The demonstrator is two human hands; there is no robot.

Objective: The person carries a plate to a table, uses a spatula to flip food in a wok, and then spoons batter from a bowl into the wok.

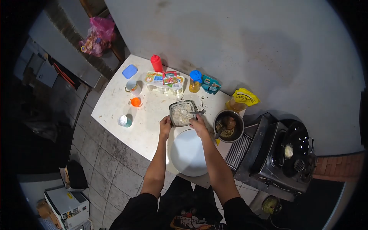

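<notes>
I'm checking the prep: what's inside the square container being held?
A pale, lumpy mixture fills the container, with a utensil dipped in. Its bottom is covered.

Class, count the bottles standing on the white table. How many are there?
2. A red bottle stands at the table's back edge. A blue-capped bottle of yellow liquid stands right of the labelled pack. None seems hidden.

The pale lumps in the container (183,102) are too small to identify. The right hand (199,125) is closed over the handle of a thin utensil (196,112), so fork or spoon cannot be told. The left hand (165,126) grips and hides the container's near left corner. The right forearm crosses the rim of the white plate (186,155). The dark contents of the pot (240,122) are unclear. The bottom edge cuts off the person's torso.
</notes>
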